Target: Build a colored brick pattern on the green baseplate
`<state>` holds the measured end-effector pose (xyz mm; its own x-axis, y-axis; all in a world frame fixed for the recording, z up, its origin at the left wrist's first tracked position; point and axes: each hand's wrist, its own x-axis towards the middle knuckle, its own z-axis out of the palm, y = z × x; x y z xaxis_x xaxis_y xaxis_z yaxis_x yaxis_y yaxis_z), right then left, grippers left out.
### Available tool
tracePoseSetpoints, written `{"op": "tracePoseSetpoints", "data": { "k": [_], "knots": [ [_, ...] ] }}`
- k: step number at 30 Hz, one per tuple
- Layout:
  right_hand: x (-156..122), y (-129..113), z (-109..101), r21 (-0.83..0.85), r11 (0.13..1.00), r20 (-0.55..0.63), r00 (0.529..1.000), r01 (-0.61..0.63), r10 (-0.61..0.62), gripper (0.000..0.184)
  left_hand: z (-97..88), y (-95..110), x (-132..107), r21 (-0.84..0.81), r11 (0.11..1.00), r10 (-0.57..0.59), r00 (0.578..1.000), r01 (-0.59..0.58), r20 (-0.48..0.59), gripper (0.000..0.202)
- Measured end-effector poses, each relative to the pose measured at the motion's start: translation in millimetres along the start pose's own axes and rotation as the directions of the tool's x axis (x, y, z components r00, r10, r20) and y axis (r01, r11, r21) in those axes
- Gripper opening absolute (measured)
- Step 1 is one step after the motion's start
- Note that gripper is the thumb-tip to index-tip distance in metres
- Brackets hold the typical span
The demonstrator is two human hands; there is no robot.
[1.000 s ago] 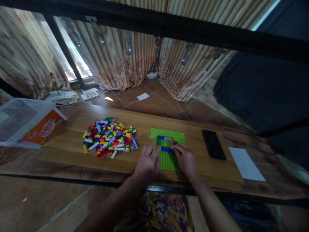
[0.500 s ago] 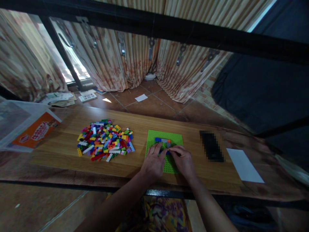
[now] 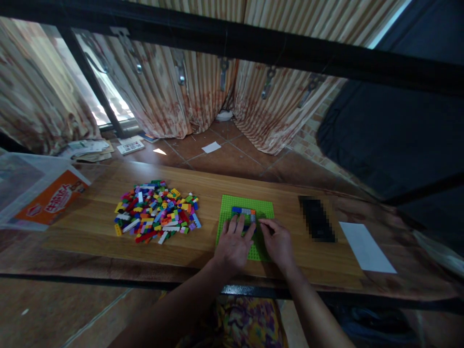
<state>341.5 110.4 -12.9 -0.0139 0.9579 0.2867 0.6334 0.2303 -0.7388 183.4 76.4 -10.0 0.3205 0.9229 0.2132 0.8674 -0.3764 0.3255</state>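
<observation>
A green studded baseplate [image 3: 263,205] lies on the wooden board, bearing a partial frame of toy bricks. Its far side is a row of blue and grey bricks [image 3: 244,211] ending in an orange brick [image 3: 253,212] at the corner. My left hand [image 3: 234,244] rests over the plate with fingers spread, touching the bricks and covering part of the frame. Just right of the frame, my right hand [image 3: 278,239] is above the plate's right edge. Its thumb and index finger are pinched together and the other fingers curled; whether anything tiny is between the tips is hidden.
On the left of the wooden board [image 3: 210,186] lies a heap of mixed toy bricks [image 3: 159,210]. A clear plastic box [image 3: 25,169] with an orange label stands beyond it. At right are a pixelated black object [image 3: 318,220] and a white sheet [image 3: 368,246].
My right hand has drawn slightly right, its fingertips now apart from the bricks. My left hand has shifted a little left and its fingers have spread over the frame.
</observation>
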Motion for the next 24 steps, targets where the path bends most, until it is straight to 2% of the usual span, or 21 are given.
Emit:
{"op": "tracePoseSetpoints", "data": {
  "k": [9, 17, 21, 24],
  "knots": [
    [-3.5, 0.3, 1.7, -0.064, 0.991, 0.063, 0.992, 0.114, -0.11, 0.028, -4.4, 5.6, 4.8, 0.117, 0.993, 0.003, 0.998, -0.011, 0.066, 0.045],
    [-12.1, 3.9, 10.4, -0.152, 0.977, 0.056, 0.988, 0.148, -0.141, 0.036, -0.8, 6.2, 18.0, 0.164, 0.973, 0.147, 0.983, -0.163, 0.106, 0.044],
    [-16.8, 4.5, 12.4, -0.143, 0.975, 0.049, 0.985, 0.168, -0.163, 0.038, 1.3, 4.9, 15.8, 0.168, 0.974, 0.135, 0.986, -0.149, 0.095, 0.044],
    [-16.1, 2.3, 11.7, -0.133, 0.98, 0.031, 0.989, 0.147, -0.144, 0.039, -5.8, 5.6, 16.7, 0.143, 0.982, 0.11, 0.989, -0.124, 0.101, 0.043]
  ]
}}
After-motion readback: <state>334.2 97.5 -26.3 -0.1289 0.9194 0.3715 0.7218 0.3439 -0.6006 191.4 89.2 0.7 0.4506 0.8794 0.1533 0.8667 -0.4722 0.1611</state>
